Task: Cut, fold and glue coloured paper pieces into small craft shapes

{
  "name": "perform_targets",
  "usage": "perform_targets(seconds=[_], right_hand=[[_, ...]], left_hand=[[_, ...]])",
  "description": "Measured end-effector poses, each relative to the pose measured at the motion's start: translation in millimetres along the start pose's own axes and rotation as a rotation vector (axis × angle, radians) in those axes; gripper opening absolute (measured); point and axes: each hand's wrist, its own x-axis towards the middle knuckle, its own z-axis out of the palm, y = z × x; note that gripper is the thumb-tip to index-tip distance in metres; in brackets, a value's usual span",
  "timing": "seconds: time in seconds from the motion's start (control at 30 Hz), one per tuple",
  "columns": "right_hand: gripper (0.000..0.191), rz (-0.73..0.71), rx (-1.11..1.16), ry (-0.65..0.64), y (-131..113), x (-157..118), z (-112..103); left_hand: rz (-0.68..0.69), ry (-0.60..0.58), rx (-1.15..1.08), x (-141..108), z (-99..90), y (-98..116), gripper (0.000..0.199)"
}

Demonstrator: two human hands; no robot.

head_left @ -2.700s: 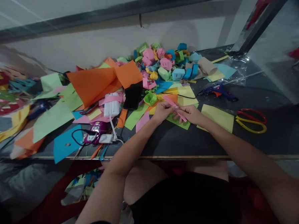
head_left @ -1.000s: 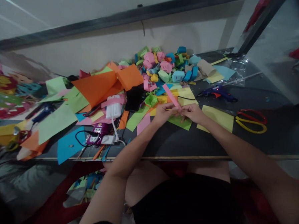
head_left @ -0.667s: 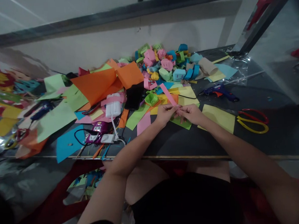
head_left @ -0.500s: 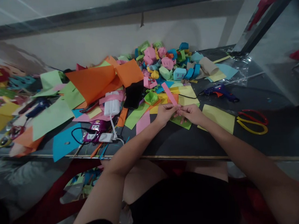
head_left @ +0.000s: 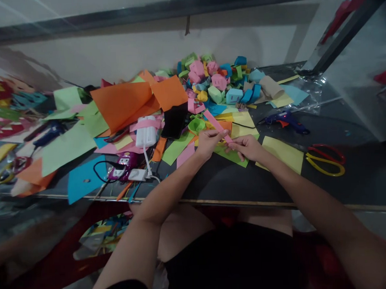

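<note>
Slightly farther apart than before, the left hand [head_left: 209, 144] and right hand [head_left: 247, 148] each have their grip clamped on the pink strip [head_left: 214, 122], centre of the frame, probably to steady its lower end.

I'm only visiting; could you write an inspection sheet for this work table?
Surface: dark grey tabletop, paper-strewn.
Work in hand: narrow pink paper strip, held slanting.
Clutter: heap of small multicoloured folded-paper shapes; large orange paper sheet; scissors with red and yellow handles; blue plastic glue gun.
Hands: bare left hand pinching the strip; bare right hand at its near end, grip unclear.
Cables: white cable beside glossy purple power socket.
Surroundings: pale wall, dark metal bar.
</note>
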Motion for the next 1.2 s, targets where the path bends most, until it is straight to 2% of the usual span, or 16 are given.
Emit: perform_targets(seconds=[0.17, 0.27, 0.37, 0.5, 0.7, 0.77, 0.93, 1.1, 1.2], right_hand=[[0.050, -0.053, -0.164, 0.060, -5.4, -1.1, 0.3], [0.048, -0.058, -0.170, 0.066, -5.2, -2.2, 0.6], [0.046, -0.042, -0.151, 0.062, -0.8, -4.6, -0.6], [0.045, -0.013, -0.142, 0.056, 3.7, -7.1, -1.6], [0.047, -0.032, -0.078, 0.033, 2.4, -3.2, 3.1], [0.050, -0.017, -0.064, 0.028, 3.6, -2.7, 2.9], [0.058, -0.009, -0.016, 0.088, 5.2, -2.0, -1.3], [0.064, 0.018, -0.018, 0.079, 2.8, -0.4, -1.1], [0.064, 0.028, 0.008, 0.084, 1.9, 0.3, 1.0]], left_hand=[[-0.020, -0.037, -0.063, 2.6, -3.2, -4.8, 0.042], [-0.055, -0.042, -0.111, 6.4, -5.9, -4.2, 0.038], [-0.084, 0.032, -0.209, 14.7, -13.7, 1.3, 0.033], [-0.057, 0.125, -0.287, 26.0, -25.2, 9.3, 0.027], [-0.043, 0.212, -0.310, 30.3, -25.1, 7.8, 0.025], [-0.033, 0.174, -0.256, 27.3, -21.9, 4.9, 0.027], [-0.027, -0.137, 0.029, 11.5, -11.3, 0.2, 0.039], [0.025, -0.203, 0.131, 2.4, -7.5, 3.8, 0.037], [0.003, -0.247, 0.136, 3.7, -7.4, 4.4, 0.037]])
